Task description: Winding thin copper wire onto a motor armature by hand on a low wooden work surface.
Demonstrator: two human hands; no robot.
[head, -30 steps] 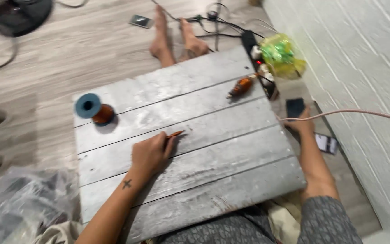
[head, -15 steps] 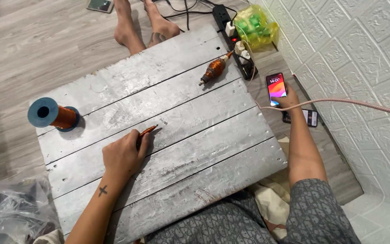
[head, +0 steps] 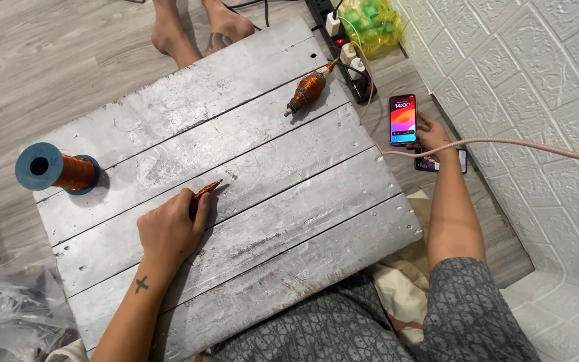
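My left hand (head: 169, 231) rests on the grey plank board (head: 269, 201) and pinches a small copper-wound piece (head: 206, 190), whose tip sticks out past the fingers. My right hand (head: 433, 137) reaches off the board's right side to the floor and touches a lit phone (head: 402, 119). A second, dark phone (head: 430, 163) lies partly under that hand. A larger copper-wound coil (head: 308, 88) lies near the board's far edge. A blue spool of copper wire (head: 55, 170) lies on its side at the board's left edge.
A pink cable (head: 504, 144) runs from the right across to the phones. A power strip (head: 343, 47) with plugs and a yellow bag (head: 370, 23) sit by the white wall. Another person's bare feet (head: 196, 30) stand beyond the board. A clear plastic bag (head: 8, 315) is at lower left.
The view has swung down and closer. My right hand has reached the lit phone. My left hand keeps the same hold on the small copper piece.
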